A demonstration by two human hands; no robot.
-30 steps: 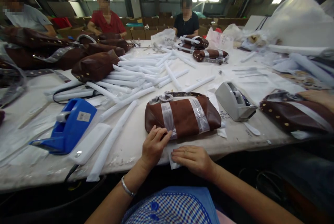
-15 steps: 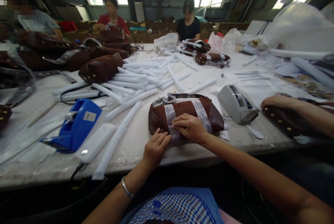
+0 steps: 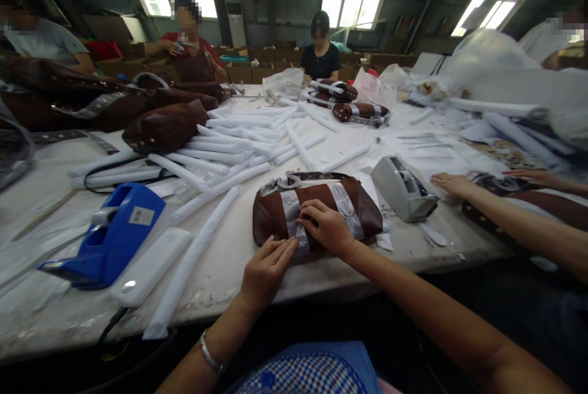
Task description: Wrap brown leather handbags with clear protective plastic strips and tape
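Note:
A brown handbag (image 3: 316,195) lies on its side at the table's front, two clear plastic strips wrapped around it. My left hand (image 3: 269,268) rests at the bag's lower front edge, its fingers stretched out along the end of the left strip (image 3: 289,204). On the bag's front, my right hand (image 3: 326,228) touches the same strip with loosely bent fingers; it does not grip the bag. The right strip (image 3: 346,204) crosses the bag beyond my right hand. Behind the bag lies its studded strap (image 3: 321,176), with a wrapped ring (image 3: 288,182) at its left.
A grey tape dispenser (image 3: 399,189) stands right of the bag, a blue one (image 3: 110,234) at left beside a white corded device (image 3: 151,265). White wrapped rolls (image 3: 229,152) are heaped behind. A co-worker's hands (image 3: 454,184) reach over another bag at right. More bags (image 3: 160,124) lie at left.
My right fingers have gone from lying flatter to more bent. My left fingers have straightened along the strip's end. The co-worker's hand at right has moved left, off the brown bag. The view has shifted slightly.

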